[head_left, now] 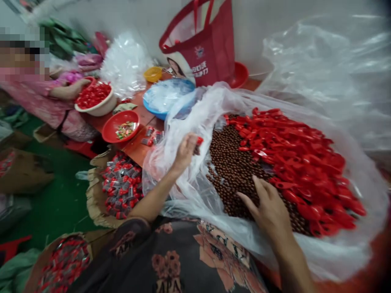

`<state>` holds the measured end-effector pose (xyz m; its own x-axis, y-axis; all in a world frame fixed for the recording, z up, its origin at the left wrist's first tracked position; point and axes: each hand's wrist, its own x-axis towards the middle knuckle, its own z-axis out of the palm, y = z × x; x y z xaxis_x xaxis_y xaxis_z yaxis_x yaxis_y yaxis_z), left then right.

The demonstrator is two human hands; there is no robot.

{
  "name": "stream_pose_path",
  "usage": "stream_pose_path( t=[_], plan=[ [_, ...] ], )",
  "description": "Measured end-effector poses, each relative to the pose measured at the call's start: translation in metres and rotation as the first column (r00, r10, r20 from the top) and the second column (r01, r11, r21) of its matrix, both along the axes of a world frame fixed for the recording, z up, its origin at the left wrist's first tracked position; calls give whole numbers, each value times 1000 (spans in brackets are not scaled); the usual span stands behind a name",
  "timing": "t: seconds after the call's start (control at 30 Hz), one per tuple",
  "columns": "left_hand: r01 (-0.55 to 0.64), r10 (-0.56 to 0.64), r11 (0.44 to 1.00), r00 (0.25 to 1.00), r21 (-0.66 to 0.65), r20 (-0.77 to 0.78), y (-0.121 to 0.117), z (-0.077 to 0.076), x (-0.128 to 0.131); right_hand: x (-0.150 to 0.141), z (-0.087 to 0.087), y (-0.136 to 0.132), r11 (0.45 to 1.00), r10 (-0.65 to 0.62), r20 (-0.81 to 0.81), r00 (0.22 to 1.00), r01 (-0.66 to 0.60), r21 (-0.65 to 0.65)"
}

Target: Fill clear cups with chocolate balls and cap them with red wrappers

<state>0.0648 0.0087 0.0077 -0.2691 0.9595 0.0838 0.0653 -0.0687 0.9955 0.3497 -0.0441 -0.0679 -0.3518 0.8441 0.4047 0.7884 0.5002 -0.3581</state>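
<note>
A big clear plastic bag lies open in front of me, filled with small brown beads on the left and red plastic pieces on the right. My left hand is closed at the bag's left edge, pinching a small red piece. My right hand rests on the brown beads with its fingers spread, holding nothing.
A red tote bag stands at the back of the table. A blue basin, a red bowl and a yellow bowl sit on it. Another person at the left reaches into a cream bowl of red pieces. A sack of packed items stands below.
</note>
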Motion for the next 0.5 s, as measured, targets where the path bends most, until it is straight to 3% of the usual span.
stream_pose_path(
  t=[0.07,0.13,0.2,0.27,0.4,0.5],
  plan=[
    [-249,255,967,950,55,-182,12,9,-60,7,-11,3,1000,14,-3,1000,-14,11],
    [-420,399,907,825,39,-400,21,9,-111,12,-20,3,1000,22,30,999,-22,0],
    [-482,350,875,699,-49,-623,29,2,-145,13,-26,0,999,26,66,997,-25,-20],
    [-483,242,867,627,-126,-740,36,-10,-161,11,-31,-3,999,25,87,996,-23,-33],
    [-456,157,876,582,-159,-798,49,-34,-167,7,-37,-5,1000,11,89,996,-9,-13],
    [-444,-20,856,483,-265,-875,62,-49,-173,8,-40,-5,1000,16,105,994,-19,23]
  ],
)
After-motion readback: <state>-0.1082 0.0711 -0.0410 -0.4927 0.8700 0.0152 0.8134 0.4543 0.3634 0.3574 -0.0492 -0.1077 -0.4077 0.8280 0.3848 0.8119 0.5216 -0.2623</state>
